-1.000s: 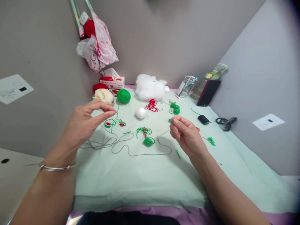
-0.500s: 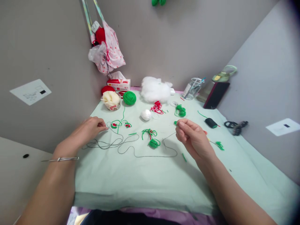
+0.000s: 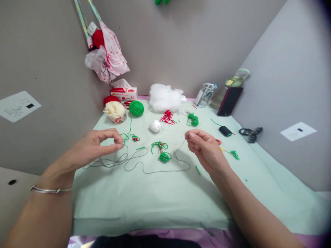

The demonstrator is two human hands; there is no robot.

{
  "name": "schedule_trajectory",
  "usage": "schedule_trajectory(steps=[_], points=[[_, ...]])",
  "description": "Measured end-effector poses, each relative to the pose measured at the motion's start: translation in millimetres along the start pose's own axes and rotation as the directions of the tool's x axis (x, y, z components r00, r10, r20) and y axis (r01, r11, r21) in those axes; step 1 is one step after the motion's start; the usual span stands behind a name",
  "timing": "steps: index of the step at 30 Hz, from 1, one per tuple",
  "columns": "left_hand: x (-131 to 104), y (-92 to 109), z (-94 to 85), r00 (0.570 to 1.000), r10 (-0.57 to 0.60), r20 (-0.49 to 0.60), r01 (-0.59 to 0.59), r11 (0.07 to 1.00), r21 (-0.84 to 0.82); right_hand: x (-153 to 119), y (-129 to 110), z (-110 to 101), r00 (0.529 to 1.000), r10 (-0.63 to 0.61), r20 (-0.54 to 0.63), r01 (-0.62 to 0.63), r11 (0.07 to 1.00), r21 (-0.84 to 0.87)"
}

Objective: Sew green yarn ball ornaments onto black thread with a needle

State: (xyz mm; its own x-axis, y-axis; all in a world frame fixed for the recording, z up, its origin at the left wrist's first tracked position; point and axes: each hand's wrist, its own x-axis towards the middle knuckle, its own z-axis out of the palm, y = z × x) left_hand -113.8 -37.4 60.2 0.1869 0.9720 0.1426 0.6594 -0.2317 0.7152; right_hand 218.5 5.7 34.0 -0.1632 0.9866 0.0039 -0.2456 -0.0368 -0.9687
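A long dark thread (image 3: pixel 162 172) lies in loose loops across the pale green cloth. One end rises to my right hand (image 3: pixel 207 148), whose thumb and forefinger pinch it; any needle there is too small to see. My left hand (image 3: pixel 100 146) curls thumb and forefinger into a ring, their tips closed where a loop of the same thread comes up. Between the hands lie a small green crocheted piece (image 3: pixel 164 157) and tangled green and red yarn ends (image 3: pixel 159 146). Beside my left fingertips is a small red and green piece (image 3: pixel 135 138), with another partly hidden.
Behind are a green yarn ball (image 3: pixel 136 108), a white yarn ball (image 3: pixel 155 126), white stuffing (image 3: pixel 165 99), red yarn scraps (image 3: pixel 167 117) and a tissue box (image 3: pixel 124 93). To the right stand a clear cup (image 3: pixel 205 95) and a phone (image 3: pixel 230 101), near a black thread spool (image 3: pixel 225 131).
The camera view has turned slightly to the right. My left hand has moved nearer the red and green pieces, its finger and thumb arched wider. My right hand keeps its pinch.
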Motion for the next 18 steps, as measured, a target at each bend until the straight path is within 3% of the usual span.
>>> schedule_trajectory(steps=[2,5,8,12,15,18], points=[[1.6,28.1,11.3,0.968,0.130,0.215,-0.113,0.990,-0.089,0.3,2.0,0.0,1.000,-0.006,-0.006,0.006,1.000,-0.027],[11.8,61.6,33.0,0.931,0.267,0.251,-0.256,0.964,-0.074,0.3,4.1,0.4,0.999,0.002,0.033,-0.001,0.999,-0.043],[29.2,77.0,51.9,0.867,0.354,0.351,-0.277,0.927,-0.252,-0.5,3.8,1.4,0.996,0.010,0.089,-0.006,0.999,-0.042],[48.9,74.5,74.6,0.949,0.260,0.180,-0.201,0.935,-0.293,-1.8,2.9,1.6,0.991,0.031,0.130,-0.027,0.999,-0.031],[51.2,69.2,91.7,0.940,0.299,0.165,-0.240,0.923,-0.301,-3.4,6.3,3.0,0.983,0.071,0.167,-0.069,0.997,-0.018],[46.2,65.9,105.3,0.907,0.421,0.029,-0.405,0.889,-0.215,-5.4,13.4,7.7,0.964,0.127,0.233,-0.133,0.991,0.014]])
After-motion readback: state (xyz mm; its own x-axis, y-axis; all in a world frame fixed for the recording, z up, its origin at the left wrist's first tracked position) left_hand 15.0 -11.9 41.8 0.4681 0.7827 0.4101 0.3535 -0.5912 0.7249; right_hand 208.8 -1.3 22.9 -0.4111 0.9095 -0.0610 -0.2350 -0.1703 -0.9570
